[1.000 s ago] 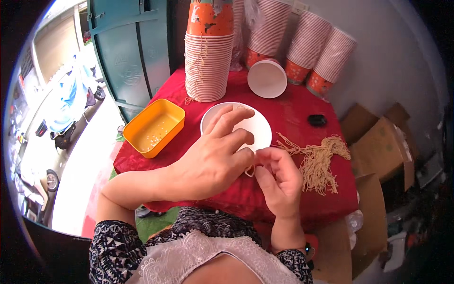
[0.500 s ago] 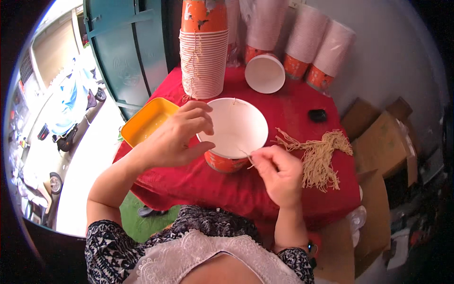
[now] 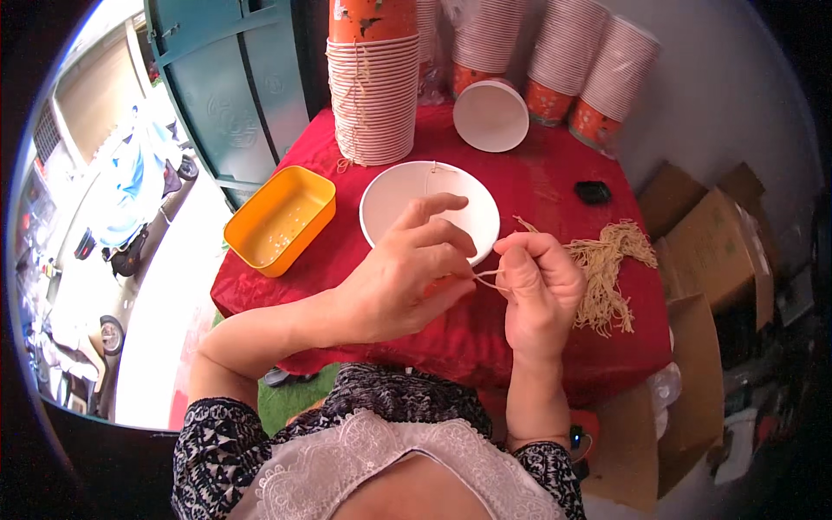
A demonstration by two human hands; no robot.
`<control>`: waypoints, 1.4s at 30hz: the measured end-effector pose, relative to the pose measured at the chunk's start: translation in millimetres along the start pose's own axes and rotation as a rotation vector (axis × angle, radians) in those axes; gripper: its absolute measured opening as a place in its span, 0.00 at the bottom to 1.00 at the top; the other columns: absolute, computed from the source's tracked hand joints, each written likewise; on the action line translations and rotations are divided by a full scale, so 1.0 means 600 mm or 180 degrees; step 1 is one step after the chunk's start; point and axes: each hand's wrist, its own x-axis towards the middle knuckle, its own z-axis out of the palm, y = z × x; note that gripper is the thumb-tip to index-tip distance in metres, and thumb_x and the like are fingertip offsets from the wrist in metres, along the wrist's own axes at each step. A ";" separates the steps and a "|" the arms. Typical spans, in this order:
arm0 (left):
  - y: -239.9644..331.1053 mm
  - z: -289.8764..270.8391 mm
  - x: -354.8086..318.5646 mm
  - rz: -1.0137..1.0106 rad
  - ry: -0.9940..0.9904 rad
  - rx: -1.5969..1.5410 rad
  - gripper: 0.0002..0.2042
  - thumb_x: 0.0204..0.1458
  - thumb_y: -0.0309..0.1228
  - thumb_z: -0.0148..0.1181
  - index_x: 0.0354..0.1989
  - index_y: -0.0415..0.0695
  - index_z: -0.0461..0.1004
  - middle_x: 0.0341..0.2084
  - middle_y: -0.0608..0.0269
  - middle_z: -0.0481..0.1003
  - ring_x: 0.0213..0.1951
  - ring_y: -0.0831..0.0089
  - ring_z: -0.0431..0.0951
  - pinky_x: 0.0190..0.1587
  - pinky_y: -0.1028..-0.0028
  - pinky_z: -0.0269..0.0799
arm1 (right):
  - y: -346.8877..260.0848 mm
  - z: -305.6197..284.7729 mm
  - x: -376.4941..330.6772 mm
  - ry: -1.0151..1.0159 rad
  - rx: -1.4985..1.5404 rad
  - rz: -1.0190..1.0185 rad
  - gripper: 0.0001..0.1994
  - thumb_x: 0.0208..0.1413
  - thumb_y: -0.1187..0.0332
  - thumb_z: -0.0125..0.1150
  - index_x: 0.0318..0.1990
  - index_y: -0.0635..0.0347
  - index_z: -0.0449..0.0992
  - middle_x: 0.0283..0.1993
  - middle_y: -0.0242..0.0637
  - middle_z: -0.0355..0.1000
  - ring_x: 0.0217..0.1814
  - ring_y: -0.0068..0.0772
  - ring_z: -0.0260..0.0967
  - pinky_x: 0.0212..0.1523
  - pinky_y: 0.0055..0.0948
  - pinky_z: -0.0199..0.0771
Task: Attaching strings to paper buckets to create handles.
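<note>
A short piece of pale string (image 3: 488,278) runs between my two hands. My left hand (image 3: 403,277) pinches one end of it between thumb and a finger, its other fingers curled loosely above. The other end is in my right hand (image 3: 544,290), thumb pressed to the fingers. Just beyond stands a white-lined paper bucket (image 3: 390,204), upright, partly covered by my left hand; a thin string (image 3: 432,178) hangs at its far rim. To the right lies a bundle of beige strings (image 3: 607,269).
On the left of the red cloth-covered table (image 3: 537,191) sits a yellow tray (image 3: 303,234) with small white bits. A tall bucket stack (image 3: 373,104) rises behind. More bucket stacks (image 3: 563,52), a tipped bucket (image 3: 490,117) and a small black dish (image 3: 593,191) stand farther right. Cardboard boxes (image 3: 711,251) flank the table.
My left hand has moved right and down, away from the yellow tray, to the string in my right hand. Both hands now hold that string in front of the bucket.
</note>
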 end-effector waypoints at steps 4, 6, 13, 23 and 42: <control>0.008 -0.019 0.006 -0.0152 -0.0029 -0.0336 0.06 0.43 0.19 0.64 0.29 0.40 0.74 0.37 0.59 0.74 0.57 0.49 0.67 0.55 0.55 0.66 | -0.013 -0.010 -0.002 -0.0544 -0.0631 0.0308 0.06 0.59 0.73 0.61 0.39 0.68 0.78 0.34 0.29 0.76 0.36 0.16 0.70 0.38 0.17 0.70; 0.003 -0.031 0.008 -0.0217 -0.0093 -0.0301 0.06 0.43 0.19 0.64 0.29 0.40 0.74 0.37 0.59 0.74 0.57 0.50 0.67 0.55 0.56 0.66 | -0.008 -0.017 0.001 -0.0948 -0.0792 0.0388 0.06 0.57 0.75 0.62 0.38 0.69 0.78 0.34 0.32 0.78 0.37 0.17 0.71 0.39 0.19 0.72; -0.022 -0.076 0.005 -0.0283 -0.0414 -0.0152 0.08 0.41 0.20 0.64 0.31 0.41 0.74 0.39 0.60 0.74 0.60 0.53 0.65 0.59 0.55 0.63 | 0.002 -0.024 0.022 -0.0736 -0.1170 -0.0009 0.02 0.55 0.77 0.61 0.35 0.66 0.78 0.30 0.27 0.74 0.32 0.15 0.68 0.31 0.19 0.69; -0.054 -0.087 -0.028 -0.0169 -0.1100 0.0810 0.05 0.46 0.24 0.62 0.31 0.40 0.73 0.29 0.59 0.73 0.50 0.60 0.73 0.66 0.43 0.49 | -0.032 -0.122 0.113 0.1315 0.0540 -0.1261 0.05 0.61 0.72 0.54 0.38 0.64 0.72 0.33 0.32 0.68 0.35 0.20 0.62 0.40 0.24 0.63; -0.047 -0.076 -0.011 -0.0725 -0.0601 0.0398 0.05 0.52 0.22 0.56 0.36 0.38 0.75 0.33 0.53 0.77 0.39 0.57 0.78 0.58 0.57 0.65 | 0.078 -0.006 -0.035 -0.0144 -0.2563 -0.1633 0.09 0.37 0.86 0.60 0.26 0.64 0.69 0.33 0.40 0.65 0.36 0.38 0.63 0.38 0.32 0.65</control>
